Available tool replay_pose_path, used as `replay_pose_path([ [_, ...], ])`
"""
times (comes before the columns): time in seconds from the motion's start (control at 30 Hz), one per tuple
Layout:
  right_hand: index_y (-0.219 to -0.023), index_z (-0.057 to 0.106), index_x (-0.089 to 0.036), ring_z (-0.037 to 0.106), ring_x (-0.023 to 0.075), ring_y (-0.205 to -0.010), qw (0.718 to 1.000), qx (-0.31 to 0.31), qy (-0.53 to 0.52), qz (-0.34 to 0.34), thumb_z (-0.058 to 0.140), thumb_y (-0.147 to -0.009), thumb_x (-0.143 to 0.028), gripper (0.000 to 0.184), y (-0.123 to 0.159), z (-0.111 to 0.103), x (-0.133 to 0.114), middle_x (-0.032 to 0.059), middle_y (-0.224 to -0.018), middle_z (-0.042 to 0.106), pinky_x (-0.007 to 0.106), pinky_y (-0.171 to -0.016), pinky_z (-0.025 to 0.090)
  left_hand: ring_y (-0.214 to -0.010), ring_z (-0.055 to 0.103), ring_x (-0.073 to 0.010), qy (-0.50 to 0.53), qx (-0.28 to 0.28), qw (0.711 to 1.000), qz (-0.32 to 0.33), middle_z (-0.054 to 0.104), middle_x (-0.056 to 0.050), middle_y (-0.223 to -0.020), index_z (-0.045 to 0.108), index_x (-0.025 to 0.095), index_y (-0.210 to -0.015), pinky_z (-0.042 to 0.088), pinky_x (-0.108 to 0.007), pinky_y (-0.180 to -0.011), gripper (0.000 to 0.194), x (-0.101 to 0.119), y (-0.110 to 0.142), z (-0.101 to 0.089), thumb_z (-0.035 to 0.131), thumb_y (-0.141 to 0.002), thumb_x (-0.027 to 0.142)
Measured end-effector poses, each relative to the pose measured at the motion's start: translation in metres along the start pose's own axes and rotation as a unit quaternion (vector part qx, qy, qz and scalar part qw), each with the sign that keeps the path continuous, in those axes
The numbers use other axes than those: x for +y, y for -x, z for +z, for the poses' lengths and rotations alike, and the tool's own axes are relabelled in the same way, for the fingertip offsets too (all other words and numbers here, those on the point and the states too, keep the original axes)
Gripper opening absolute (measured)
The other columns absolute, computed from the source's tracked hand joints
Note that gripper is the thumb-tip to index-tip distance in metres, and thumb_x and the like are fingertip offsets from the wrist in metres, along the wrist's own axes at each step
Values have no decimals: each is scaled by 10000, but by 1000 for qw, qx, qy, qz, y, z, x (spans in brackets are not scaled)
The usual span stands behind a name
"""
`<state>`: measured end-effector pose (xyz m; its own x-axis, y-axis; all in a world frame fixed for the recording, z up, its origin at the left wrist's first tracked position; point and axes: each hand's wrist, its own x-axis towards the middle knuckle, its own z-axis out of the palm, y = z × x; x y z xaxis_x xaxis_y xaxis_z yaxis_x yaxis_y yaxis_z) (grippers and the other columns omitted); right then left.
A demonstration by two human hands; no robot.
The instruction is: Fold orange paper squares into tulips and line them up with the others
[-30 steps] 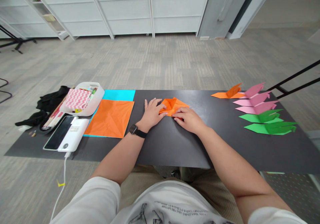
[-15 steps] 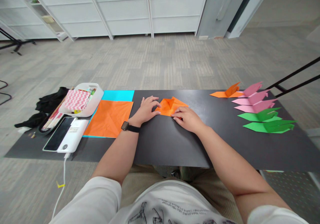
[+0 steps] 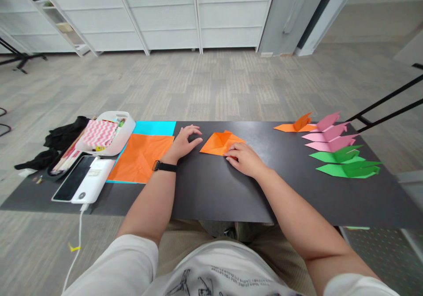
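Note:
A partly folded sheet of orange origami paper (image 3: 213, 145) lies on the dark table in front of me, with creased flaps and a point toward the left. My right hand (image 3: 243, 158) rests over its right side, thumb and fingers closed at the near edge; the fingertips partly hide that edge. My left hand (image 3: 185, 143) is left of the paper and apart from it, fingers loosely spread and holding nothing.
To the left are a stack of orange sheets (image 3: 140, 155) over blue paper (image 3: 155, 128), a white basket (image 3: 124, 137), a phone (image 3: 74, 177) and a cabled white power bank (image 3: 93, 183). Folded orange (image 3: 294, 126), pink (image 3: 330, 133) and green (image 3: 350, 169) paper figures line the table's right side.
My left hand has let go of the orange paper's left corner and moved left, uncovering it. The raised flap lies flatter. My right hand stays on the paper.

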<state>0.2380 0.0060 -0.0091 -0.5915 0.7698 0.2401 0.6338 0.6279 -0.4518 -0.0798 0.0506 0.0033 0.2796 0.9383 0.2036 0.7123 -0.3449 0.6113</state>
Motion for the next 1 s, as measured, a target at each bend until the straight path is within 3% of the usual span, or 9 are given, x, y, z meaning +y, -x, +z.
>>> replay_pose_path([
  [0.07, -1077, 828, -277, 674, 252, -1057, 1000, 5, 3, 0, 675, -991, -233, 181, 0, -1, 0, 77, -1109, 737, 447, -964, 518, -1369, 613, -233, 29, 66, 997, 12, 690, -107, -1391, 671, 232, -1150, 429, -501, -1250, 207, 0, -3, 0, 568, -1036, 370],
  [0.13, -1000, 819, -262, 684, 250, -1057, 1000, 7, -2, -6, 684, -979, -226, 141, 0, -4, 0, 72, -1112, 744, 446, -969, 516, -1265, 663, -210, 45, 111, 993, 25, 727, -99, -1289, 671, 222, -1120, 499, -427, -1174, 214, 1, -5, 2, 534, -1055, 374],
  [0.23, -904, 794, -247, 699, 232, -1021, 999, -1, -30, -28, 686, -962, -198, 132, 0, -6, 1, 59, -1074, 760, 425, -966, 520, -1151, 692, -209, 37, 129, 991, 21, 753, -79, -1156, 687, 215, -1054, 538, -393, -1096, 204, 6, -5, 6, 558, -1046, 373],
  [0.43, -1038, 800, -270, 680, 247, -1032, 1000, 26, -12, 0, 726, -980, -253, 96, -3, 0, 3, 61, -1065, 759, 441, -976, 499, -916, 694, -200, 27, 16, 999, 23, 765, -45, -1020, 749, 221, -1023, 566, -343, -862, 189, 20, 0, 18, 612, -1006, 350],
  [0.57, -1029, 805, -296, 678, 253, -1061, 1000, 22, 7, 2, 741, -972, -222, 114, -3, 3, 8, 45, -1093, 764, 448, -978, 477, -814, 666, -188, 27, -30, 999, 30, 772, -35, -956, 771, 221, -1005, 539, -326, -776, 200, 28, 3, 17, 612, -1000, 343],
  [0.8, -1144, 813, -311, 664, 250, -1062, 1000, 15, 0, -20, 596, -987, -97, 342, -2, 0, 9, 59, -1132, 765, 430, -960, 477, -817, 696, -182, 38, -87, 993, 71, 791, -17, -948, 784, 231, -1023, 540, -316, -800, 172, 39, 7, 15, 627, -965, 269],
  [1.0, -1291, 772, -352, 643, 223, -1069, 998, -15, -4, -57, 459, -1023, -76, 496, -4, 8, 2, 45, -1137, 737, 384, -944, 465, -869, 723, -187, 36, -93, 991, 88, 806, -20, -1002, 781, 237, -1056, 553, -319, -837, 195, 37, 7, 19, 612, -959, 239],
])
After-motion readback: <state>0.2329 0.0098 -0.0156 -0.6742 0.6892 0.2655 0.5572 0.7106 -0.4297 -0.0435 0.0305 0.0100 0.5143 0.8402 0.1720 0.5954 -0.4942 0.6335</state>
